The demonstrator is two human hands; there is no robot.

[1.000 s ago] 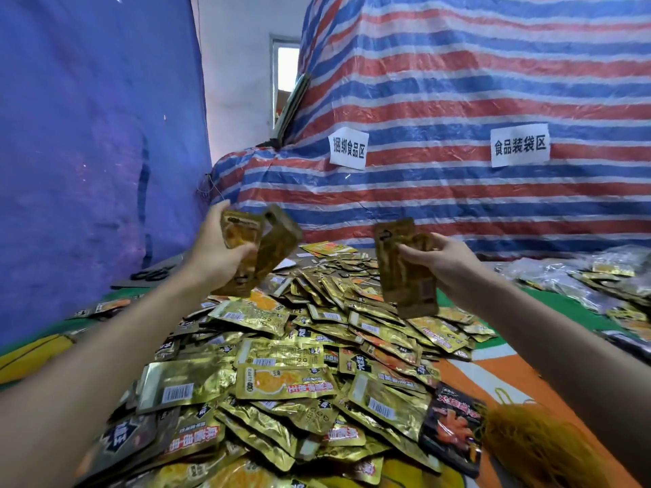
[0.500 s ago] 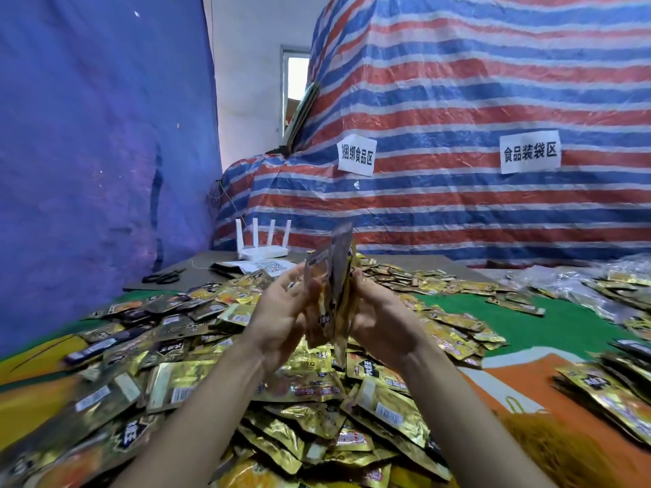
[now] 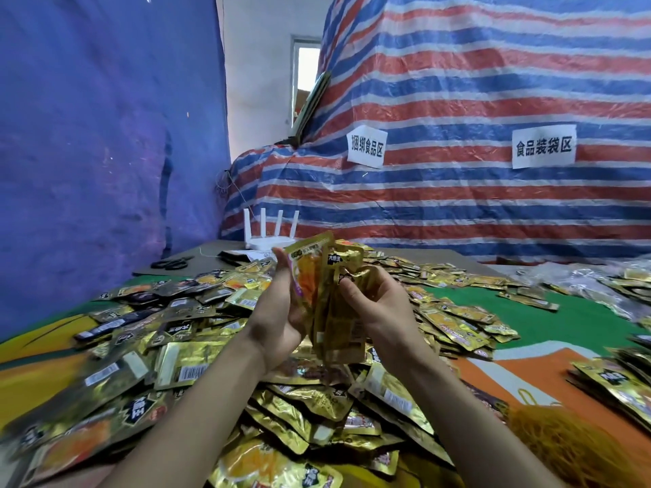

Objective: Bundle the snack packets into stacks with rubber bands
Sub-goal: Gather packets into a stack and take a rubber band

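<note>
Item under handling: a stack of snack packets (image 3: 329, 301) in gold foil, stood on end and raised above the middle of the counter (image 3: 549, 324), between both hands. The stack is not squared. Its top edges sit at uneven heights and the packets fan slightly to the right.

The left hand (image 3: 278, 311) has its grip closed on the stack, palm against the left face and fingers running up that side. The right hand (image 3: 382, 306) also has its grip closed on the stack, with fingertips (image 3: 348, 285) curled onto the right face near the top.

The loose packets (image 3: 183, 350) cover the counter beneath and around both forearms. They lie thickest at the left and near side and thin out toward the far right (several lie barcode side up). A separate batch of packets (image 3: 620, 380) lies at the right edge. A heap of orange rubber bands (image 3: 570, 449) sits at the near right, well apart from both hands.

At the far left of the counter are a pair of scissors (image 3: 172, 264) and, just beyond, a white router (image 3: 271, 237) with four upright antennas. Behind it hangs a red, white and blue striped tarp (image 3: 475, 82) carrying two paper signs (image 3: 366, 148). A blue sheet (image 3: 105, 135) closes the left side.
</note>
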